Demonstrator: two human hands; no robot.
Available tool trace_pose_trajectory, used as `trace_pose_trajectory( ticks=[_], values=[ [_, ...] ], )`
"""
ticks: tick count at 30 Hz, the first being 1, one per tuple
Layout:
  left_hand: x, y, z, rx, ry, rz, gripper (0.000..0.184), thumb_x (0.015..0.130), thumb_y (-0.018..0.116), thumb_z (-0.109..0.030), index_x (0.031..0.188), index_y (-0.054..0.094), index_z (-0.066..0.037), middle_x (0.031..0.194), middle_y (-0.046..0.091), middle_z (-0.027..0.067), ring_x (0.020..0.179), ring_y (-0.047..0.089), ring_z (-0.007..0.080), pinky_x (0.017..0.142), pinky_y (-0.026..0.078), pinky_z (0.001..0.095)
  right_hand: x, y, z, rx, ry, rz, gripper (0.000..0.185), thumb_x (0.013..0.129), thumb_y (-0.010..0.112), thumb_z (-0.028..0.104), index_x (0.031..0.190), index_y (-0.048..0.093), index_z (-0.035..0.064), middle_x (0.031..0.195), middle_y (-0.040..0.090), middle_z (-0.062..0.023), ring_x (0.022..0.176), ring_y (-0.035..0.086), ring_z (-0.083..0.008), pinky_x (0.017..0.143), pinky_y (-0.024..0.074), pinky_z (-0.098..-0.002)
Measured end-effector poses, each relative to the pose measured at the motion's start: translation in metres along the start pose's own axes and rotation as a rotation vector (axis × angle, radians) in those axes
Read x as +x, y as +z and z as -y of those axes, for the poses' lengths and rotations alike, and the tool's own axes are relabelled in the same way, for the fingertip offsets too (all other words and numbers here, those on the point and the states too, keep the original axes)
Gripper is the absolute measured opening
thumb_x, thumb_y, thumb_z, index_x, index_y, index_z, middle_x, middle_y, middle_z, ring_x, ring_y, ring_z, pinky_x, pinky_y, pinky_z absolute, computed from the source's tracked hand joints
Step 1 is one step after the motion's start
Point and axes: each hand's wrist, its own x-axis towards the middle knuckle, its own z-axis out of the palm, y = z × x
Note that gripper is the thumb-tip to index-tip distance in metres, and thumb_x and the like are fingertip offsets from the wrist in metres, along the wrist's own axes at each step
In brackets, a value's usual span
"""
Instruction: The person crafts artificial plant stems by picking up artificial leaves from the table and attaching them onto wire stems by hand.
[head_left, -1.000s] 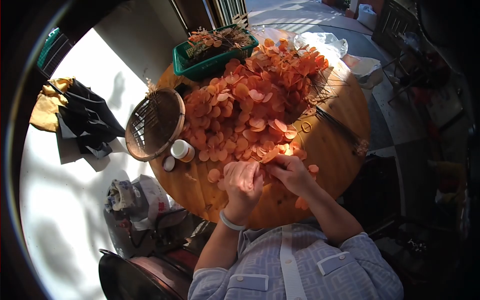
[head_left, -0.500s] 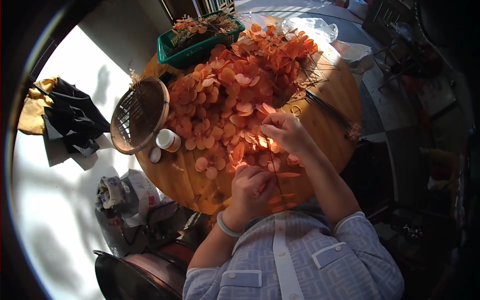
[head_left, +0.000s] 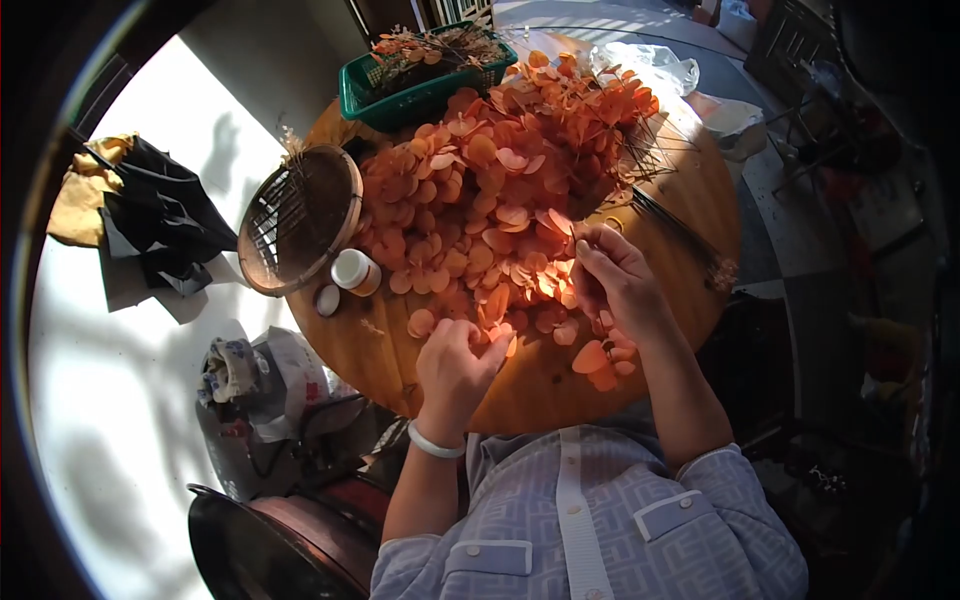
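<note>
When looking down from the head, with 12 o'clock taken as straight away from the body, find first the left hand [head_left: 455, 370], curled, with thumb and fingers brought close together at the near orange leaves [head_left: 498, 312]. At 3 o'clock from it, a small leaf spray [head_left: 593, 357], with long axis running roughly from 12 to 6. Clearly nearer to the right hand [head_left: 625, 285], just below it at about 7 o'clock. At the right hand, thumb and fingertips drawn together, directed to 10 o'clock, toward the edge of the big leaf heap [head_left: 470, 190]. Cannot tell about any thin stem pinched in either hand, because of hard light and deep shadow.

Beyond both hands, on the round wooden table [head_left: 530, 402], the same heap, long axis slanting from 8 to 2. Between 10 and 11 o'clock from the left hand, a white jar [head_left: 355, 272], then, farther, a round woven basket [head_left: 330, 200]. Between 1 and 2 from the right hand, dark stems [head_left: 675, 220]. Farthest, near 12 from the left hand, a green basket [head_left: 410, 103].
</note>
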Motion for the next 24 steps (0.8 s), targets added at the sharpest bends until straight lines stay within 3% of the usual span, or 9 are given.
trace_pose_trajectory(
  ticks=[2,3,7,12,18,21,24],
  values=[
    [-0.006,0.010,0.009,0.108,0.041,0.113,0.017,0.082,0.076,-0.017,0.080,0.066,-0.004,0.077,0.063,0.0109,0.071,0.061,0.0310,0.064,0.049,0.0380,-0.012,0.015,0.009,-0.157,0.046,0.025,0.013,0.104,0.055,0.017,0.106,0.061,0.0050,0.071,0.057,0.0014,0.061,0.055,-0.0060,0.055,0.0443,-0.0208],
    [-0.008,0.020,0.011,-0.018,0.048,0.032,0.025,0.080,0.078,-0.019,0.072,0.062,-0.002,0.070,0.058,0.0110,0.065,0.057,0.0283,0.058,0.044,0.0366,-0.012,0.014,0.002,-0.274,0.044,0.094,0.017,0.102,0.059,0.015,0.114,0.061,0.0031,0.072,0.056,0.0021,0.063,0.051,-0.0055,0.057,0.0425,-0.0217],
    [-0.006,0.013,0.004,-0.117,0.056,0.048,0.016,0.085,0.074,-0.016,0.081,0.067,-0.003,0.073,0.059,0.0117,0.063,0.058,0.0304,0.059,0.047,0.0371,-0.022,0.017,-0.015,-0.583,-0.026,0.152,0.028,0.097,0.065,0.014,0.124,0.062,0.0042,0.068,0.056,-0.0007,0.064,0.052,-0.0063,0.060,0.0448,-0.0257],
    [-0.009,-0.002,0.006,-0.210,0.111,0.218,0.021,0.084,0.077,-0.019,0.092,0.068,-0.001,0.080,0.059,0.0103,0.068,0.058,0.0255,0.063,0.048,0.0343,-0.009,0.014,-0.027,-0.659,-0.106,0.270,0.024,0.097,0.064,0.011,0.119,0.067,0.0029,0.078,0.068,-0.0069,0.071,0.062,-0.0097,0.067,0.0499,-0.0268],
    [-0.004,-0.004,-0.017,-0.220,0.043,-0.281,0.042,0.081,0.081,-0.019,0.114,0.064,0.000,0.096,0.058,0.0089,0.079,0.056,0.0210,0.072,0.049,0.0326,-0.011,0.022,-0.032,-0.635,-0.171,0.200,0.015,0.096,0.064,0.006,0.109,0.070,-0.0004,0.088,0.074,-0.0055,0.079,0.065,-0.0072,0.070,0.0519,-0.0231],
    [-0.007,-0.004,-0.011,-0.234,0.029,-0.107,0.035,0.083,0.080,-0.015,0.111,0.067,0.002,0.093,0.061,0.0081,0.077,0.057,0.0180,0.070,0.049,0.0310,-0.014,0.023,-0.032,-0.658,-0.204,0.194,0.015,0.096,0.064,0.006,0.109,0.070,-0.0007,0.088,0.073,-0.0059,0.080,0.066,-0.0078,0.071,0.0524,-0.0231],
    [-0.007,0.005,-0.004,-0.585,-0.151,0.110,0.023,0.089,0.075,-0.012,0.104,0.070,0.004,0.091,0.067,0.0056,0.075,0.059,0.0117,0.068,0.049,0.0263,-0.015,0.025,-0.033,-0.695,-0.230,0.189,0.017,0.096,0.065,0.005,0.111,0.069,-0.0005,0.087,0.073,-0.0061,0.080,0.066,-0.0083,0.071,0.0523,-0.0226]
  ],
)
